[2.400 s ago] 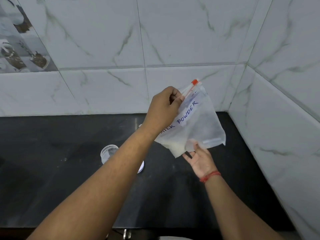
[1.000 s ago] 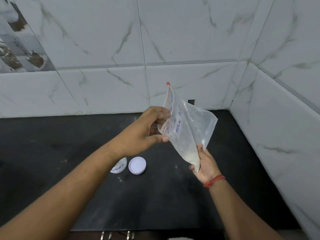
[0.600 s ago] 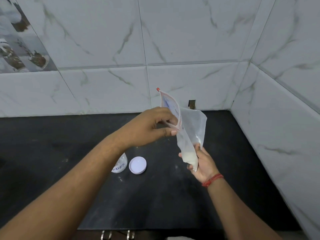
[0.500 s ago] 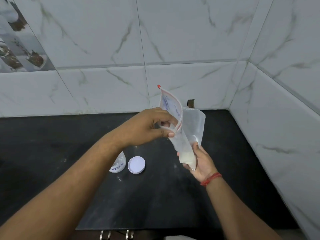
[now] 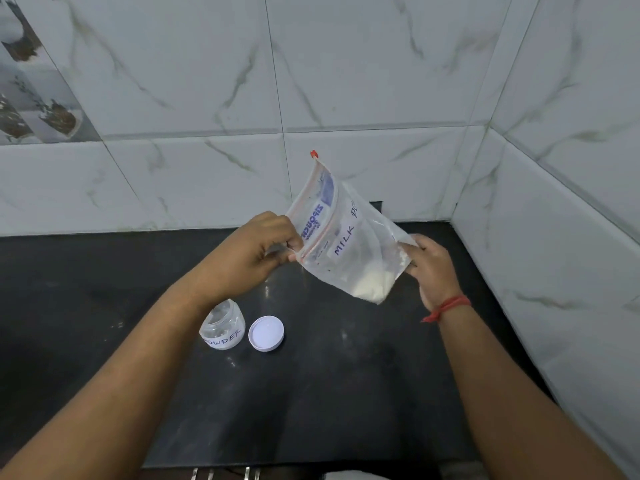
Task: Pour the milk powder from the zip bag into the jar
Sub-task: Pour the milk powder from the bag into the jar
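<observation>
A clear zip bag (image 5: pixel 341 242) marked MILK, with a red slider at its top corner, hangs in the air above the black counter (image 5: pixel 329 393). White powder sits in its lower right corner. My left hand (image 5: pixel 258 252) pinches the bag's mouth edge at the left. My right hand (image 5: pixel 431 268) grips the bag's bottom corner at the right. A small clear jar (image 5: pixel 223 327) with a POWDER label stands open on the counter, below my left wrist. Its white lid (image 5: pixel 266 333) lies just right of it.
White marble-look tiled walls close the counter at the back and on the right, meeting in a corner. The counter's front edge runs along the bottom of the view, with metal handles under it.
My right hand has risen and moved right, lifting the bag's bottom corner. The bag has turned from hanging downward to lying more sideways, its label now facing me. My left hand keeps its pinch.
</observation>
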